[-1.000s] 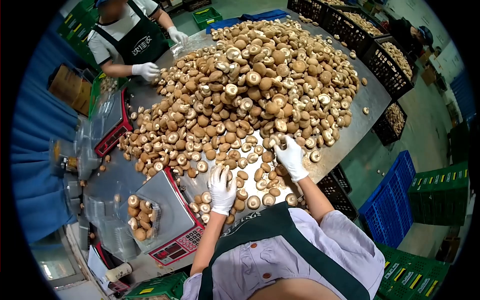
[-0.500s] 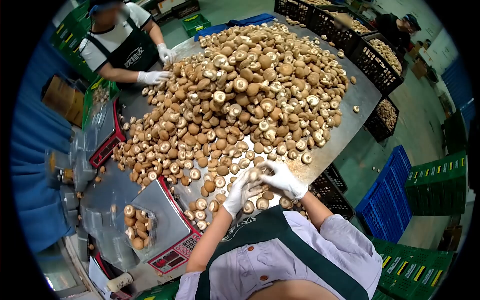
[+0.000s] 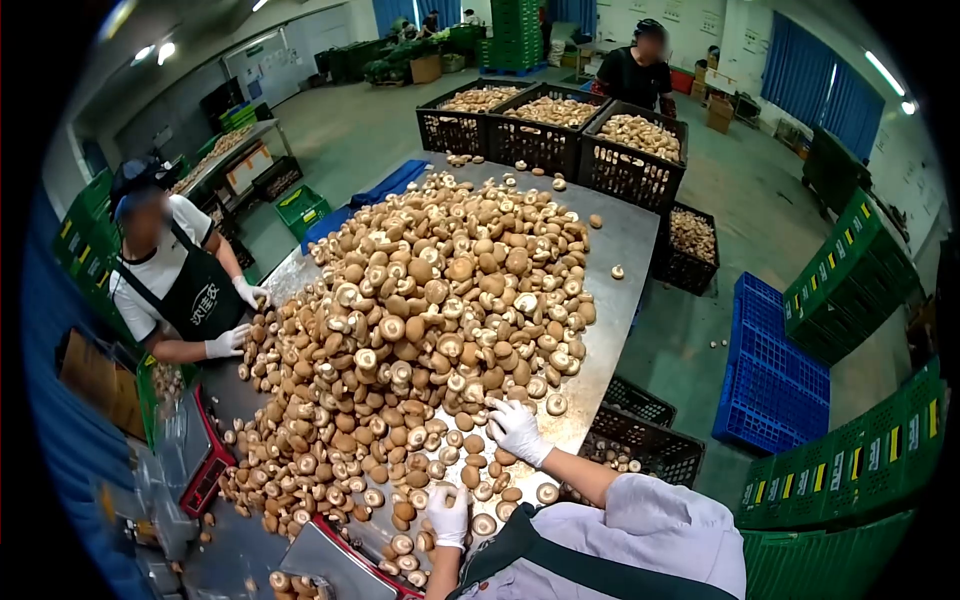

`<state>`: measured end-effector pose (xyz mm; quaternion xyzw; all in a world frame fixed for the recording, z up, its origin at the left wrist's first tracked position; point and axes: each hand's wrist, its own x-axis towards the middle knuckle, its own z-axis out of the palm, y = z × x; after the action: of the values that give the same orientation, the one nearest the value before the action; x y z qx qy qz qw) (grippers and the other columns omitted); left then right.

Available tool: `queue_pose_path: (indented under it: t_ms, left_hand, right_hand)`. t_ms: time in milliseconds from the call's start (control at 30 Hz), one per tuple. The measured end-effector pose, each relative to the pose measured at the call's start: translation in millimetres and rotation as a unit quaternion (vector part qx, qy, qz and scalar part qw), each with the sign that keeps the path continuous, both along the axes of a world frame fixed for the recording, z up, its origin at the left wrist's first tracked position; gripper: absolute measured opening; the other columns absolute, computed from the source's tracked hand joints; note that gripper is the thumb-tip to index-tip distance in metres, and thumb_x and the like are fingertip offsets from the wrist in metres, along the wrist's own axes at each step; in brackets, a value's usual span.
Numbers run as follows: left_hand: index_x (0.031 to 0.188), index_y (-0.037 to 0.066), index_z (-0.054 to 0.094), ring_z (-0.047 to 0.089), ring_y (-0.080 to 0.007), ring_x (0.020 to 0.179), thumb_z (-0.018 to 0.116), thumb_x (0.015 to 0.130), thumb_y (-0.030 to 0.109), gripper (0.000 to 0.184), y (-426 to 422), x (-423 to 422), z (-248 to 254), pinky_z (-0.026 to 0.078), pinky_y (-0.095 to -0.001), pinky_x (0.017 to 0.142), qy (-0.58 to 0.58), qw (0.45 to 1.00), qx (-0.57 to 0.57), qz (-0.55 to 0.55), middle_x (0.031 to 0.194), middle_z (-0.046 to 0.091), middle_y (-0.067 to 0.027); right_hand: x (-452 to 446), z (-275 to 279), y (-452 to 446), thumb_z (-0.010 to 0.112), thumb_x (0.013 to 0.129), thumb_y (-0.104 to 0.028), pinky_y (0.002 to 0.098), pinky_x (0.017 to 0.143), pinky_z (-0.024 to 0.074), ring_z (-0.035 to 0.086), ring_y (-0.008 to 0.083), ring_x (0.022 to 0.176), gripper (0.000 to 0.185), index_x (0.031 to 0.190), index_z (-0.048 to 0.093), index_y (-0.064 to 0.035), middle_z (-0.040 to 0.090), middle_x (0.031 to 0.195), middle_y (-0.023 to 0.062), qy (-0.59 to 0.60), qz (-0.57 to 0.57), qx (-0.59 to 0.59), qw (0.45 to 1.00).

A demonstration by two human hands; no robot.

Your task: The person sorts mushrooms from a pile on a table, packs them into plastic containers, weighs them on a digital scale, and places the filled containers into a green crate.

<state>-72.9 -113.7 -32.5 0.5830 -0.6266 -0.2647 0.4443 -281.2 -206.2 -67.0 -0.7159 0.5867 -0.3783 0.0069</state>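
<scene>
A large heap of brown mushrooms [image 3: 430, 300] covers much of the metal table [image 3: 625, 250]. My left hand [image 3: 447, 514], in a white glove, is at the near edge of the heap with its fingers curled down among loose mushrooms; whether it grips one is hidden. Farther right, my right hand [image 3: 519, 433], also gloved, reaches to the heap's lower right edge, its fingers bent toward the mushrooms there. Its fingertips touch or nearly touch them, and no held mushroom can be made out. Several single mushrooms lie between and around both hands.
A co-worker [image 3: 185, 270] has gloved hands at the heap's left side. Red-edged scales [image 3: 335, 565] and a clear tray of mushrooms [image 3: 295, 585] are at lower left. Black crates [image 3: 635, 160] of mushrooms stand beyond the table, near another person [image 3: 640, 75]. A blue pallet [image 3: 775, 370] lies right.
The view has tilted up toward the room. My hands, close together around a mushroom half a second ago, are now apart, with my right hand back at the heap's edge.
</scene>
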Motion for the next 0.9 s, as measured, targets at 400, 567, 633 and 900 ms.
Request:
queue_pose_path:
  t_ms: [400, 567, 633, 900]
  left_hand:
    - [0.063, 0.004, 0.053, 0.054, -0.0308, 0.062, 0.066, 0.073, 0.006, 0.017, -2.1, 1.3, -17.0, 0.044, -0.0395, 0.058, -0.138, 0.986, -0.088, -0.045, 0.067, 0.053, -0.0123]
    - [0.063, 0.004, 0.052, 0.054, -0.0308, 0.062, 0.065, 0.073, 0.006, 0.017, -1.3, 1.1, -16.9, 0.043, -0.0395, 0.058, -0.124, 0.988, -0.087, -0.04, 0.065, 0.052, -0.0126]
    - [0.063, 0.004, 0.052, 0.054, -0.0308, 0.062, 0.066, 0.073, 0.006, 0.017, -1.2, 1.1, -15.9, 0.042, -0.0394, 0.057, -0.126, 0.988, -0.082, -0.039, 0.065, 0.052, -0.0127]
    - [0.063, 0.004, 0.053, 0.053, -0.0313, 0.062, 0.067, 0.075, 0.008, 0.018, -0.2, 0.8, -14.6, 0.042, -0.0398, 0.057, -0.115, 0.99, -0.069, -0.038, 0.066, 0.052, -0.0128]
  right_hand:
    - [-0.2, -0.6, -0.4, 0.061, 0.076, -0.016, 0.0372, 0.075, 0.0486, 0.056, 0.0263, 0.089, 0.015, 0.088, 0.064, -0.008, 0.061, 0.11, 0.0068, -0.022, -0.008, -0.002, 1.0]
    - [0.8, -0.8, -1.0, 0.061, 0.075, -0.015, 0.0377, 0.074, 0.0482, 0.057, 0.0268, 0.09, 0.01, 0.082, 0.065, -0.009, 0.062, 0.113, 0.0036, -0.034, -0.01, 0.005, 0.999]
    - [0.6, -1.1, -1.7, 0.061, 0.076, -0.016, 0.0374, 0.073, 0.0482, 0.057, 0.026, 0.09, 0.012, 0.084, 0.065, -0.0087, 0.062, 0.112, 0.0036, -0.028, -0.011, 0.001, 1.0]
    - [0.3, 1.0, -0.8, 0.06, 0.077, -0.018, 0.0376, 0.073, 0.0486, 0.056, 0.0255, 0.089, 0.013, 0.085, 0.065, -0.0084, 0.061, 0.113, 0.0027, -0.028, -0.006, 0.006, 1.0]
